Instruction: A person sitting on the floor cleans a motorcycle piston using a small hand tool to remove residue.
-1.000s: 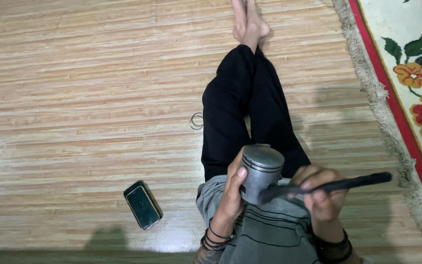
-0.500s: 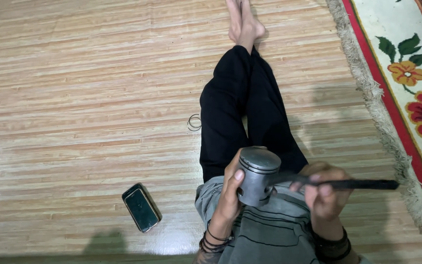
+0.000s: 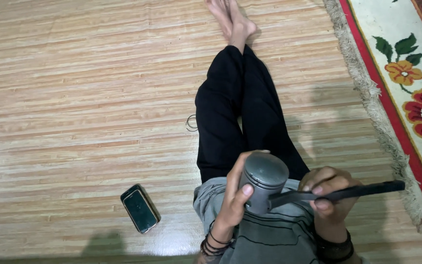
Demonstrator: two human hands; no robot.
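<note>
seated on the striped wooden plank floor, legs in black trousers stretched forward, bare feet crossed at the top of the view. the left hand is wrapped around the side of a dull grey metal cylinder with a flat round top, thumb pressed on its near wall, so the piece sits braced over the lap against the grey striped shirt rather than on the floor. the right hand is clenched around a long flat black tool bar, fingers curled over it, its near end touching the cylinder's lower side; the bar lies roughly level, pointing out to the right. a dark smartphone lies flat on the floor well to the left, clear of both hands. a thin dark ring rests just beside the left leg. a cream floral rug with red border and fringe fills the right edge.
</note>
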